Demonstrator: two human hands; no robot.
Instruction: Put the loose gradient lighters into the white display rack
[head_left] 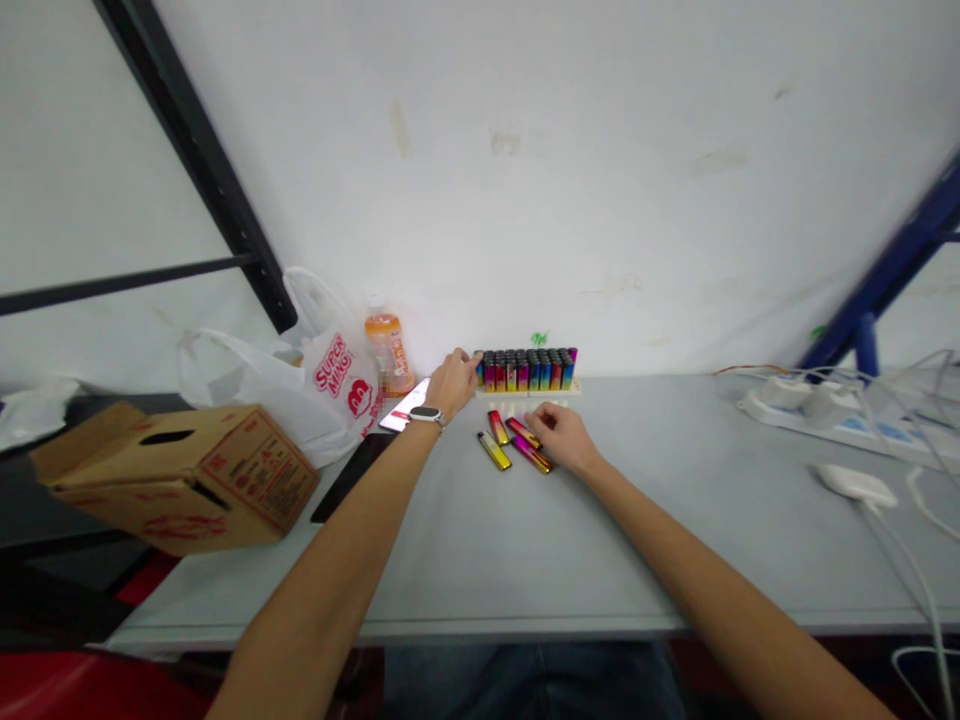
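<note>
A block of colourful shiny tubes [528, 372] with dark tops stands upright in close rows on a pale base [528, 391] against the wall. My left hand [454, 383], wearing a wristband [426, 413], is at its left end. Its index finger reaches out and touches the leftmost tube's top; the thumb is hidden. Just in front of the base, my right hand [562, 434] has its fingers curled together. Whatever they pinch cannot be made out. Beside it lie a yellow tube [494, 450], a red-yellow tube [498, 427], an orange-red tube [523, 432] and a magenta-yellow tube [532, 455].
Left of my arm are a cardboard box [259, 470], a white plastic bag [315, 385], an orange drink bottle [390, 355], a phone [405, 405] and a dark flat slab [352, 478]. On the right, a power strip [847, 415] and a charger [856, 485] trail cables.
</note>
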